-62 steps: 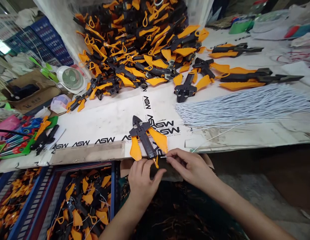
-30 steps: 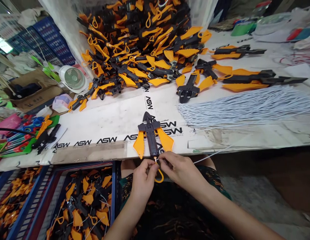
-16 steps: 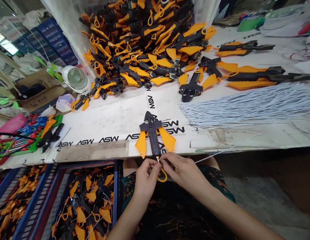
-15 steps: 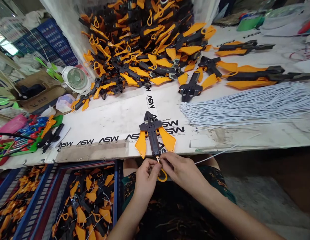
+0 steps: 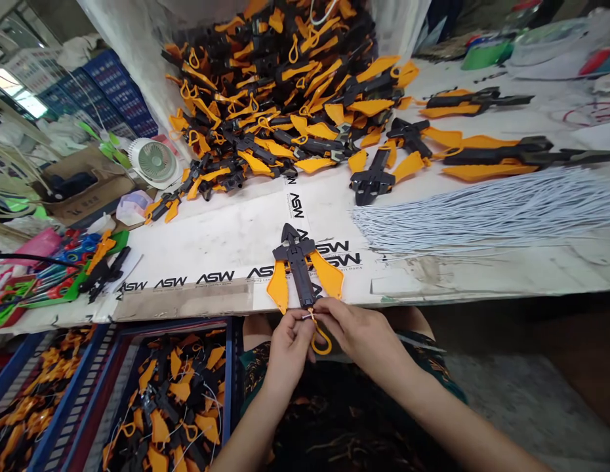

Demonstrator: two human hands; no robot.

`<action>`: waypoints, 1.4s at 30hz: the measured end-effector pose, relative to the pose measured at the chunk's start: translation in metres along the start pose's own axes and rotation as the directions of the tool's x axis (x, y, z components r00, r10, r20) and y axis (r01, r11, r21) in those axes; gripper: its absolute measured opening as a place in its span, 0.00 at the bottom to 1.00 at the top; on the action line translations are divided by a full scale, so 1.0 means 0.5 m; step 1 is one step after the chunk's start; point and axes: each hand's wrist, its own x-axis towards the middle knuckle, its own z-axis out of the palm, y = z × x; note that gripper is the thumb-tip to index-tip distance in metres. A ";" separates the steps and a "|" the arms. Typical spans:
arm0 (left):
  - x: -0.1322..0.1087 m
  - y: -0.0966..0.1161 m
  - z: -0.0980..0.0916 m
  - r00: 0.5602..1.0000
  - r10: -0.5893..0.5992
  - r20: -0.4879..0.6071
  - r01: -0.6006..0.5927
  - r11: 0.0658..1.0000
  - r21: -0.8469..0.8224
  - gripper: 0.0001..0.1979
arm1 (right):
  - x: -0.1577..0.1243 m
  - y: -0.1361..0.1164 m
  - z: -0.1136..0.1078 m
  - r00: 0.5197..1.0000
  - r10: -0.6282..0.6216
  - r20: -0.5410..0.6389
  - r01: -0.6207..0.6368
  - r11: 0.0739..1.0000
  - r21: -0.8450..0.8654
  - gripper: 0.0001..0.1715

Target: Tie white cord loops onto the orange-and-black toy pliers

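White strand (image 5: 312,315) sunk lower; cord bundle (image 5: 487,211), heap (image 5: 285,108) beyond

Black "ASW" lettering (image 5: 215,277) repeats on the white table covering (image 5: 221,229), with small "Comfort Home" (image 5: 347,267) under the rightmost.

Count: 1 left hand (image 5: 289,337), 1 right hand (image 5: 359,328); 1 black-and-orange toy (image 5: 301,275) between them. Right of 1 heap (image 5: 265,111): perhaps 4 loose toys (image 5: 372,178), overlap hampers counting. 1 bundle of white ties (image 5: 492,210); 1 fan (image 5: 155,162); 2 blue crates (image 5: 229,380) below.
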 end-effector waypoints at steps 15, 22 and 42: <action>-0.051 0.055 -0.114 0.918 0.254 -0.305 -0.187 0.954 0.233 0.17 | 0.030 -0.004 -0.026 0.995 -0.070 0.074 0.059 0.988 0.142 0.16; -0.064 0.063 -0.116 0.942 0.258 -0.214 -0.208 0.950 0.231 0.20 | 0.076 -0.072 -0.006 0.985 -0.149 0.091 0.085 0.863 0.498 0.11; -0.002 0.010 -0.073 0.955 0.067 -0.288 -0.070 0.998 -0.002 0.24 | 0.148 -0.029 -0.030 0.875 -0.260 0.409 0.380 0.892 -0.247 0.07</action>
